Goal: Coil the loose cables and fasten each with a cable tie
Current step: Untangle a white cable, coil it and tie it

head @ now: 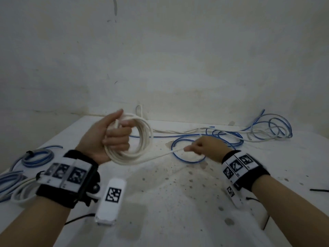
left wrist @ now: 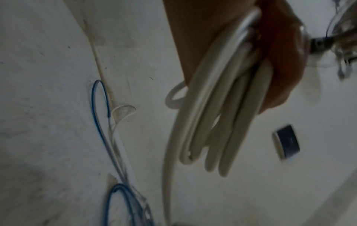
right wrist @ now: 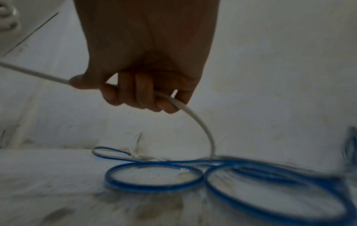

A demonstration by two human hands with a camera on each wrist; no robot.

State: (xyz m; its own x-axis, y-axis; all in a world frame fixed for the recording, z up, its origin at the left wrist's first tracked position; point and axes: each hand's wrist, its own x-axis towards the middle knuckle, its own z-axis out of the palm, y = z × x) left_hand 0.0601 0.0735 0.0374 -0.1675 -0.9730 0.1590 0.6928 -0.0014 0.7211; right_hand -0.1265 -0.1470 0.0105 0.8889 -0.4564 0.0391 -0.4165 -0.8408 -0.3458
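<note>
My left hand (head: 114, 136) grips a coil of white cable (head: 142, 141) with several loops, raised above the white table (head: 178, 202). In the left wrist view the coil of white cable (left wrist: 222, 114) hangs from my curled fingers (left wrist: 284, 68). From the coil a straight run of the white cable (head: 160, 155) leads right into my right hand (head: 204, 147), whose fingers curl round it. In the right wrist view the white cable (right wrist: 203, 128) passes through my fingers (right wrist: 139, 94) and drops to the table among loose blue cable (right wrist: 154, 186) loops.
A tangle of loose blue and white cables (head: 267, 129) lies along the back right by the wall. Blue and white cable coils (head: 37, 155) lie at the left edge. Black cable ties (head: 318, 190) lie at the right edge.
</note>
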